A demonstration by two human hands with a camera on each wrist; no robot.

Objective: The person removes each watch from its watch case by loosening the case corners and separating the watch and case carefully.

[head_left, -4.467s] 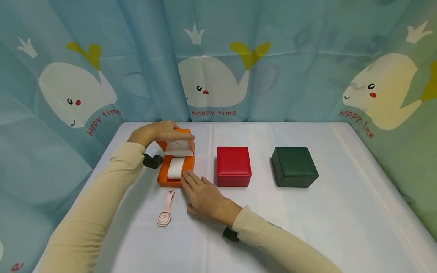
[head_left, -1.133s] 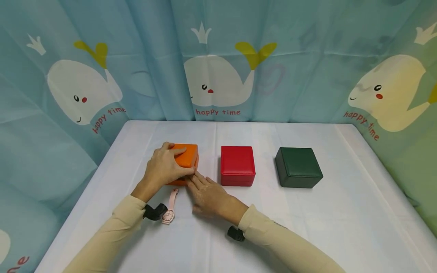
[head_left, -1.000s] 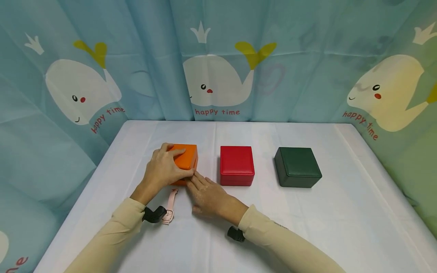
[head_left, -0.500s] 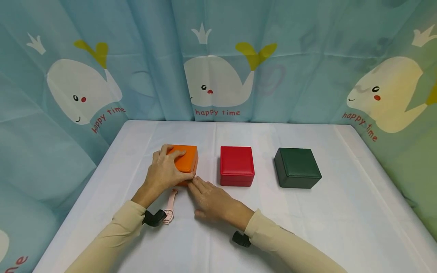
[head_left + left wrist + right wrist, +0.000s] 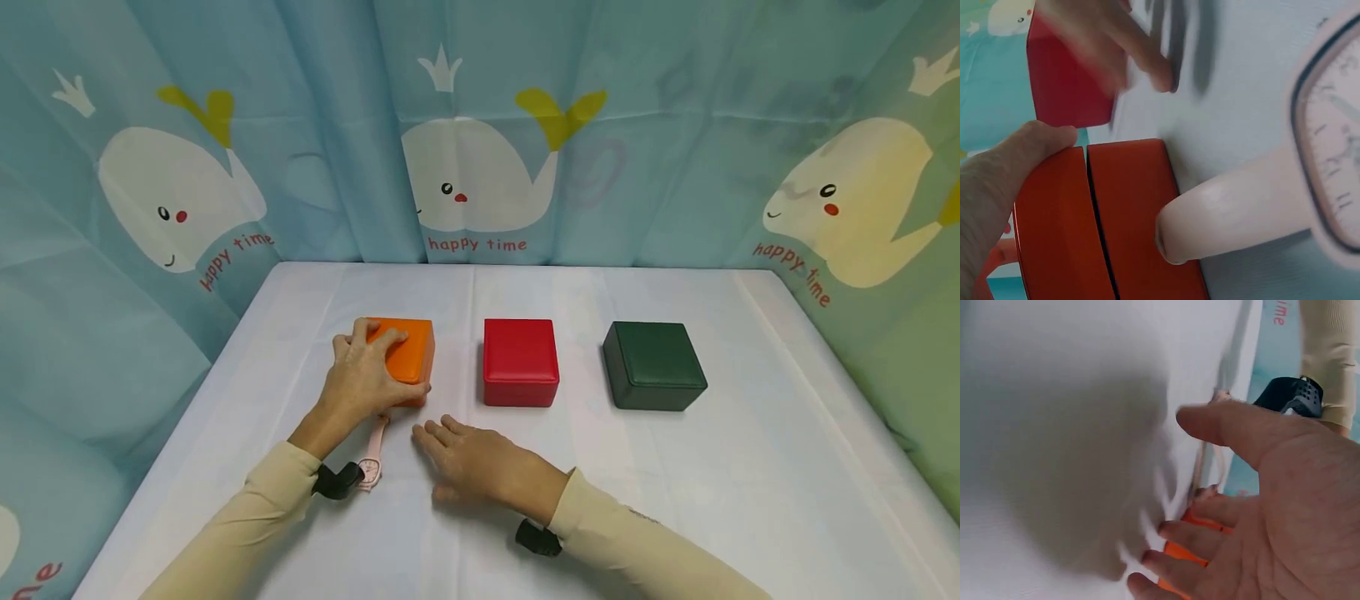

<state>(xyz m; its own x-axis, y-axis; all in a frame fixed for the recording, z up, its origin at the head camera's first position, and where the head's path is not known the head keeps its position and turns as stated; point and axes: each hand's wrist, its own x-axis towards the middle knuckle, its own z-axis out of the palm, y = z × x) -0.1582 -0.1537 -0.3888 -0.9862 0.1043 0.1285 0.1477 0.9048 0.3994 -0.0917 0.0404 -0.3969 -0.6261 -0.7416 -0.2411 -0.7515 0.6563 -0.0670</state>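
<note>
My left hand (image 5: 356,375) grips the orange watch box (image 5: 408,354) from its left side in the head view. Its thumb lies along the front near the right corner, and fingers bend over the top. In the left wrist view the lid of the orange box (image 5: 1135,206) is down, with a thin dark seam. A pink watch (image 5: 370,468) lies just in front of the box, strap end toward it, partly behind the black wrist camera. My right hand (image 5: 487,467) hovers in front and to the right of the box with fingers loosely extended, touching nothing.
A red box (image 5: 521,358) stands right of the orange one, its lid down. Farther right sits a dark green box (image 5: 655,362), also closed. The table (image 5: 675,492) has a white cover, and a blue curtain (image 5: 315,142) with whales hangs behind.
The orange box's lid, raised 4.5 s ago, has come down under my left hand. My right hand has left the box's front corner and drawn back toward the lower right.
</note>
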